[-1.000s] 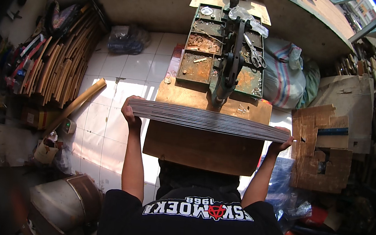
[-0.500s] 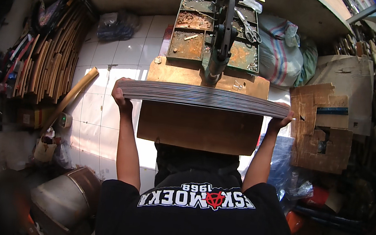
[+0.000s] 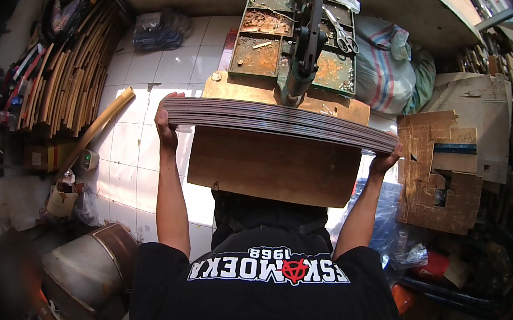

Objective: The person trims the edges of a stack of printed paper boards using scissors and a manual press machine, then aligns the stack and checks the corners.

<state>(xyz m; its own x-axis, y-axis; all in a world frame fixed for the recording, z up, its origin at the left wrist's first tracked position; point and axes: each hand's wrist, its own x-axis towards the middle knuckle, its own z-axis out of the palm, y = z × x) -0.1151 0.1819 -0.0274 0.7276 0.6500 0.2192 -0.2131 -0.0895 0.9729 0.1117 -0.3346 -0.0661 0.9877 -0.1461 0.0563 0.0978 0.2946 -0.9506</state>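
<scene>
A wide stack of thin grey sheets is held edge-on in front of me, its layered edges facing up to the view. My left hand is closed round its left end, and my right hand grips the right end. Beneath and nearer to me lies a brown board on the worktable. Just beyond the stack stands a dark metal hand press, its foot partly hidden by the sheets. What material the sheets are, I cannot tell.
Behind the press sits a green compartment tray with small parts and scissors. White woven sacks stand to its right. Cut cardboard leans at the right, stacked boards and a long tube at the left.
Both hands have shifted the stack a little farther from me, closer to the press. The right end sits slightly lower in view than the left. My grip has not changed.
</scene>
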